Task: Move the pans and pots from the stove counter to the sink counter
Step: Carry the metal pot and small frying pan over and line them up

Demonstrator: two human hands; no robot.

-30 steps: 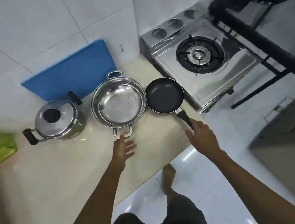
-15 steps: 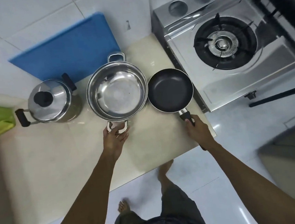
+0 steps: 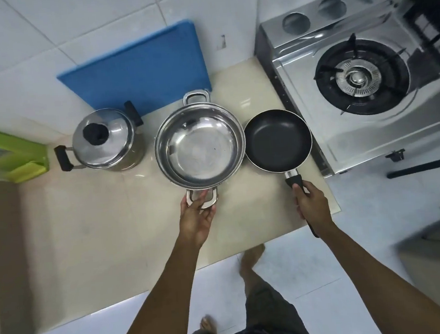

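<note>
Left hand (image 3: pixel 198 216) has its fingers curled around the near loop handle of the wide stainless-steel pan (image 3: pixel 200 148), thumb and fingertips pinching the loop from the front; right hand (image 3: pixel 313 206) is closed in a fist around the black handle of the non-stick frying pan (image 3: pixel 277 139), the handle's tail showing below the wrist. Both pans sit on the cream counter (image 3: pixel 99 230) toward its right end, rims touching or nearly so, the frying pan just beside the gas stove (image 3: pixel 365 82); neither looks lifted yet, though that cannot be told for certain.

The steel pan is likely the heavier of the two, stiff and smooth, and held by one loop alone it will probably want to tip away from the hand; a firm hooked grip with the wrist braced should answer. The frying pan looks light and rigid; its long handle gives good leverage and the grip is already well placed. The lidded pot (image 3: pixel 104 139) stands toward the counter's back left, well apart from both hands; its lid is loose-looking and may slide, so the two black side handles are the place to take it.

The counter is glossy stone, likely slippery; a blue cutting board (image 3: pixel 138 67) leans on the tiled wall at the back edge; a green container (image 3: pixel 5 156) sits at the left end; the floor below is pale tile and the person is barefoot.
</note>
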